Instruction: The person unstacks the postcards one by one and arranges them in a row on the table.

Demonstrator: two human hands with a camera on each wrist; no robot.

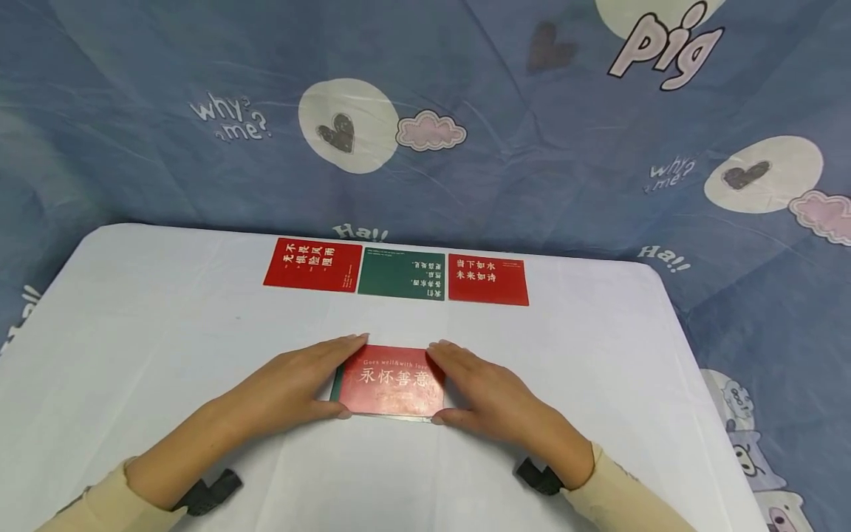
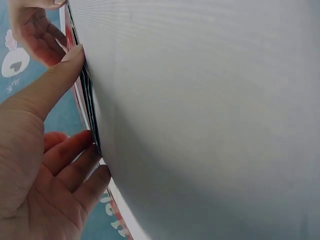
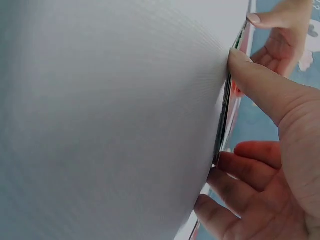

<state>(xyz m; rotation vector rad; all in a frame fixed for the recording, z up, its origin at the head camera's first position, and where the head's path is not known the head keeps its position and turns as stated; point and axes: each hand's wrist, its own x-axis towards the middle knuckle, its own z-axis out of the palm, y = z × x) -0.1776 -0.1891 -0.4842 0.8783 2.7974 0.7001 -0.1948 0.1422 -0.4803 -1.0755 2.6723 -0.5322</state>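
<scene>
Card stack [image 1: 392,395]: red-topped
Left hand [image 1: 295,383]: I see fingers grasping one end
Right hand [image 1: 490,391]: grasping the other

A blue backdrop [image 1: 505,170] is extending behind and beside the white desk [image 1: 166,318]; pink clouds [image 1: 431,131], dark hearts [image 1: 342,133] and "pig" lettering [image 1: 673,49] are showing on the backdrop.
</scene>
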